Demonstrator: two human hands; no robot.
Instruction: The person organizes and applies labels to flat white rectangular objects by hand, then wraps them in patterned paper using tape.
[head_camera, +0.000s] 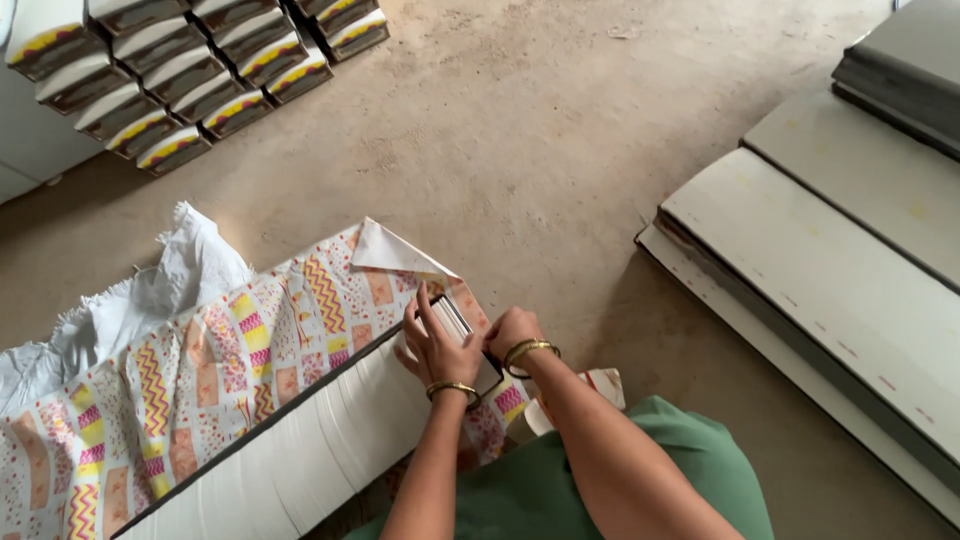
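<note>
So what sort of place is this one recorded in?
Probably a small bookbinding or paper-goods workshop, worked at floor level. Wrapped bundles are stacked in rows on the bare concrete floor, flat grey boards are piled to one side, and both hands fold patterned wrapping paper around a long white stack.

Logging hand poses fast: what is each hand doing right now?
Left hand: open, fingers spread flat on the end of the long stack, pressing the patterned wrapping paper.
Right hand: closed, pinching the paper fold at the stack's corner.
</note>
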